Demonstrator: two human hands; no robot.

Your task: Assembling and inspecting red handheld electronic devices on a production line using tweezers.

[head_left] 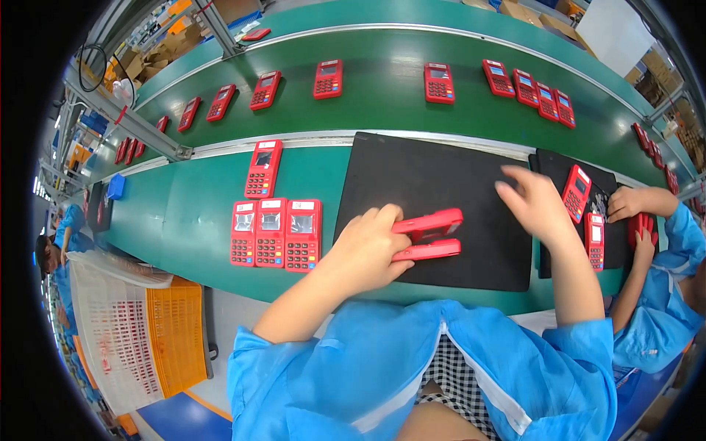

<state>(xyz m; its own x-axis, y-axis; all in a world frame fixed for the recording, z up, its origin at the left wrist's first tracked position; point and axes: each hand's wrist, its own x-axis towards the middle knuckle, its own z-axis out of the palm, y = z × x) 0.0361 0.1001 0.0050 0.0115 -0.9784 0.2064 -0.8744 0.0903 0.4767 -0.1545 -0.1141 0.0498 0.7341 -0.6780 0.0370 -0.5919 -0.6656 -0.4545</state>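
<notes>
My left hand (370,242) grips a red card payment terminal (434,251) over the black mat (441,173). The terminal is turned on edge, and two red sides with a dark gap between them show; whether it is one piece or two parts I cannot tell. Above the mat's right side, my right hand (535,200) is raised with its fingers apart and nothing in it. Left of the mat, three red terminals stand in a row, the nearest one (303,237) at its right end. A single terminal (263,169) lies just beyond them.
Beyond a metal rail runs a green conveyor (382,81) with several red terminals (439,83). At the right, a co-worker's hands (638,213) work beside a second black mat with two terminals (595,241). An orange crate (176,334) and a white crate (114,331) stand at lower left.
</notes>
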